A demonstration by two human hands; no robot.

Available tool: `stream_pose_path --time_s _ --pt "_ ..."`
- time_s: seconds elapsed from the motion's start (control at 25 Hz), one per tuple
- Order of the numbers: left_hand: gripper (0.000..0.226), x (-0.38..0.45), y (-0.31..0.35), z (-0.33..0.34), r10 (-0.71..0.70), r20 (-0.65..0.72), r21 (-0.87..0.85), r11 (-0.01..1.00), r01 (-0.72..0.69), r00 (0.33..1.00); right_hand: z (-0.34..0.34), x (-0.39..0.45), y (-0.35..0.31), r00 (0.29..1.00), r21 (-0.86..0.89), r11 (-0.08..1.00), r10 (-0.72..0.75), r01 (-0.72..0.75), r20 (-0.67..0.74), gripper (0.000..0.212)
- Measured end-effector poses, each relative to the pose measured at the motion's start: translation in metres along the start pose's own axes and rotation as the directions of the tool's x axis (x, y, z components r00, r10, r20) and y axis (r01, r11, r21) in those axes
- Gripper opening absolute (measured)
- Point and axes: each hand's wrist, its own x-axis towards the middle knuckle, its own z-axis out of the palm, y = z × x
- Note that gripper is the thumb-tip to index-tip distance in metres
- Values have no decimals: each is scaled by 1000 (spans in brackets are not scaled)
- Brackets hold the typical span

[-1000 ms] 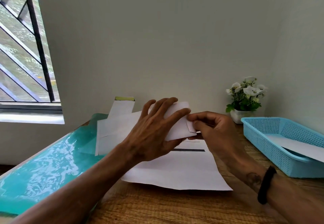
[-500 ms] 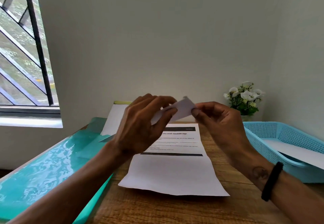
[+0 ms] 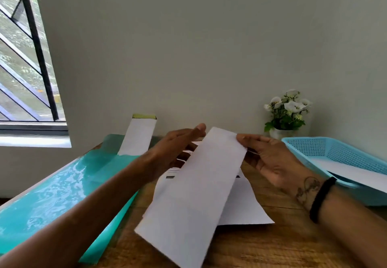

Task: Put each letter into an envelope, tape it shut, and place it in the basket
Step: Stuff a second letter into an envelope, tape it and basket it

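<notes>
Wooden table (image 3: 272,246): two envelopes (image 3: 194,192), one letter (image 3: 243,205), one basket (image 3: 335,152).

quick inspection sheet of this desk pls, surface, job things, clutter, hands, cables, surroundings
surface: brown wooden desk, a glossy teal plastic folder on its left side.
job's things: long white paper envelope held above a printed white letter sheet; light blue perforated plastic basket at right holds a white envelope; another white envelope with a yellow-green strip leans on the wall.
clutter: small white pot of white flowers.
grips: right hand pinches the long envelope's top corner; left hand open behind it.
cables: nothing seen.
surroundings: plain wall, barred window at left.
</notes>
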Motion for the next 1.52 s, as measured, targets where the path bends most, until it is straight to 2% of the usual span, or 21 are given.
stream_pose_path --time_s 0.12,0.24,0.32,0.44,0.64,0.76,0.84,0.92,1.0,1.04,1.08,1.12,1.16,1.2,1.24,1.28,1.36,1.44,1.52 --pt "51 6 -22 15 -125 31 -98 987 128 992 4 -2 16 988 -151 984 115 -99 101 14" --pt "33 10 -28 19 -123 -35 -81 989 120 992 7 -6 23 976 -254 962 144 -99 163 32" --pt "29 10 -29 19 -119 -97 -37 993 116 988 8 -7 25 980 -252 963 136 -96 147 38" --pt "23 10 -27 16 -79 -138 -4 997 79 987 8 -8 24 991 -247 965 106 -83 80 30" --pt "30 12 -27 12 -89 -101 -146 986 74 991 6 -4 22 997 -230 971 70 -72 -19 12" --pt "22 17 -31 6 -54 -250 -223 975 -3 967 6 -6 19 977 -238 965 153 -114 151 33" --pt "16 20 -32 -3 -53 -390 -264 963 -57 919 4 -7 14 940 -248 961 194 -124 281 47" --pt "20 21 -32 -12 -91 -471 -305 950 -65 878 0 -6 9 917 -237 961 217 -141 335 57" --pt "34 20 -32 -14 -142 -454 -331 944 -19 880 -3 -4 9 926 -242 961 211 -137 312 62" --pt "42 19 -34 -12 -123 -449 -240 971 13 885 -4 -3 11 948 -254 960 189 -122 258 62" --pt "50 18 -36 -11 -36 -448 -10 999 35 893 -5 -1 14 971 -284 954 156 -100 181 59" --pt "55 17 -38 -9 117 -423 314 949 24 899 -5 0 17 987 -339 938 113 -69 111 53" --pt "56 13 -38 -5 263 -325 581 814 -28 909 -6 1 20 995 -413 910 70 -37 65 47" --pt "57 9 -35 0 333 -180 718 688 -107 926 -7 2 22 998 -494 870 33 -5 47 42" --pt "59 5 -31 5 310 -34 759 626 -177 950 -7 1 22 999 -577 816 -2 32 54 41" --pt "63 2 -29 10 237 89 766 605 -219 967 -7 0 22 995 -674 733 -43 90 86 44" --pt "74 1 -31 17 49 253 785 574 -235 966 -7 0 24 971 -847 475 -143 237 191 52" --pt "80 1 -34 19 -44 287 820 527 -222 957 -5 0 26 930 -914 234 -246 331 274 48" --pt "83 0 -32 17 -77 278 833 516 -200 957 -7 2 21 883 -925 113 -357 364 304 35"
